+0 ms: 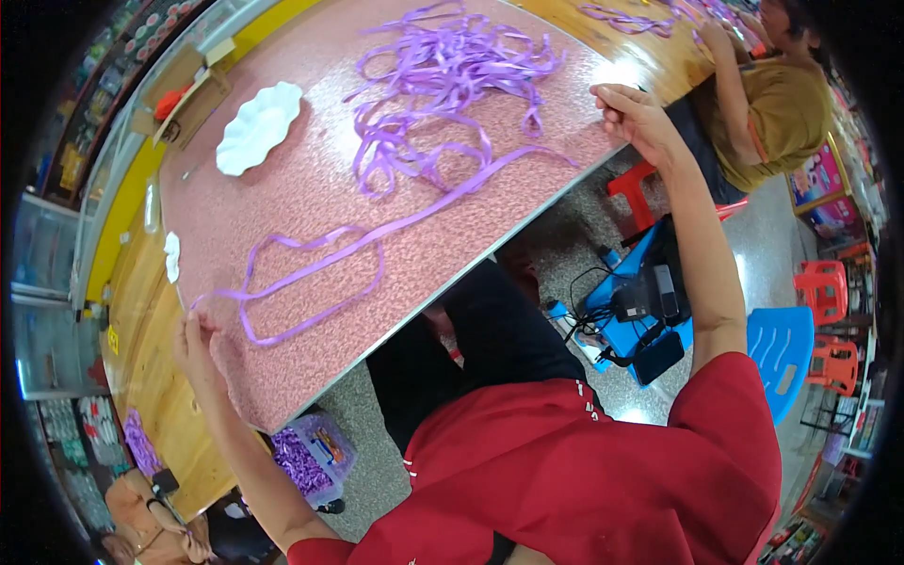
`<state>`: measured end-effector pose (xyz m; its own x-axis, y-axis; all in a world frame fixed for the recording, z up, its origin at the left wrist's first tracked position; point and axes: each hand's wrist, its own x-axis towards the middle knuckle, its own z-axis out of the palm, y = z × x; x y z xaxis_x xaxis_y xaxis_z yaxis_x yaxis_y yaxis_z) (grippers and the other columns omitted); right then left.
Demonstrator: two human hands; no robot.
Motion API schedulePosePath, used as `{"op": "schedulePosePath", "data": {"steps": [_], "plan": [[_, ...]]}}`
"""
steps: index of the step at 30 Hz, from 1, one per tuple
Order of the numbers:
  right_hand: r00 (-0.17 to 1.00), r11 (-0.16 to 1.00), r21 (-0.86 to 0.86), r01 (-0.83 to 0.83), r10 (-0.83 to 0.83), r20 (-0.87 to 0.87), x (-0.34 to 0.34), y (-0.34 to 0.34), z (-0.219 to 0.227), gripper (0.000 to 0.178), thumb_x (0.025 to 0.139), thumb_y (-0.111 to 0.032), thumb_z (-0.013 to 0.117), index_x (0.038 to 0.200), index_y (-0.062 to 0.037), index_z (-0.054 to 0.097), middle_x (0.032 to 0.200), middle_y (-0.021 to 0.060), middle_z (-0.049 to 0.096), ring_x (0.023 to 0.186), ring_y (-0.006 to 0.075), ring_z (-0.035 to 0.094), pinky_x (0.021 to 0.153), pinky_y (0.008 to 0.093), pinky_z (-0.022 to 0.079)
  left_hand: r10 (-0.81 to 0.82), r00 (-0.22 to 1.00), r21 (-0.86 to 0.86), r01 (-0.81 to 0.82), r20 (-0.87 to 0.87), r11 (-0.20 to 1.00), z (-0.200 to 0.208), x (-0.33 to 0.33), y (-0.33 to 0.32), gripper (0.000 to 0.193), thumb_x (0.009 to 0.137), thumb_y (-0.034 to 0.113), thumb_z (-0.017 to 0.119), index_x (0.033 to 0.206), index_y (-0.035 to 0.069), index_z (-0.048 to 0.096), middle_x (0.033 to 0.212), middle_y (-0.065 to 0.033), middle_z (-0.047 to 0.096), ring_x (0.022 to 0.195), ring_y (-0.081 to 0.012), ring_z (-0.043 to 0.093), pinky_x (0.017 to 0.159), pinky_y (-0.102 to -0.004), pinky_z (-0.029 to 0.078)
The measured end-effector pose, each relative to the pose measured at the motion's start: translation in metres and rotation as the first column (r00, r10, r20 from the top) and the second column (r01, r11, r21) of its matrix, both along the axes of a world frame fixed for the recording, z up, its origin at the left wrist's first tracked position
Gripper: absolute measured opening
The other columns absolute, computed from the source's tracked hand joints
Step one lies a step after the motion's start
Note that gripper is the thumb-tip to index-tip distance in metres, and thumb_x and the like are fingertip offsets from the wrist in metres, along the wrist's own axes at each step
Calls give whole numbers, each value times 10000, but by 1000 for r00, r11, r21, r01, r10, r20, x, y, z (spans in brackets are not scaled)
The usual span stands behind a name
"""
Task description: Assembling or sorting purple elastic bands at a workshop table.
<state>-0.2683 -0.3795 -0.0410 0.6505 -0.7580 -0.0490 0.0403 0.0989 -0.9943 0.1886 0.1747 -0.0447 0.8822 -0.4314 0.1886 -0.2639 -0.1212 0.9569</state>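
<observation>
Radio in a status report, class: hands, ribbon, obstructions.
Left hand pinching end of purple ribbon strand. Right hand raised, no ribbon visible there. Strand looped across tabletop. Nearby clutter: tangled ribbon heap.

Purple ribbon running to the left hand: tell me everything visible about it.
The purple ribbon is narrow, flat and slightly shiny, like satin. It runs diagonally across the pink speckled table, loosely looped toward the left; there its end seems pinched by the left hand. It passes beside the tangled pile; whether they join is unclear.
</observation>
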Motion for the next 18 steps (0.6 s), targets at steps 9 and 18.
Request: {"op": "schedulePosePath", "data": {"steps": [9,18], "plan": [[916,926,-330,-181,37,-400,16,40,16,217,933,-223,698,1051,-41,698,856,-41,569,689,44,488,617,208,397,11,998,-30,-12,-60,999,-1,-16,-15,183,1001,223,583,934,58,625,828,-20,604,766,-117,594,764,-280,497],[822,611,-636,-472,43,-568,34,91,29,112,887,-86,680,855,-4,612,874,17,533,783,98,506,668,255,400,-19,996,-58,14,-85,998,3,-31,-18,189,1005,221,584,905,67,628,766,-16,607,716,-110,593,716,-259,488]]}}
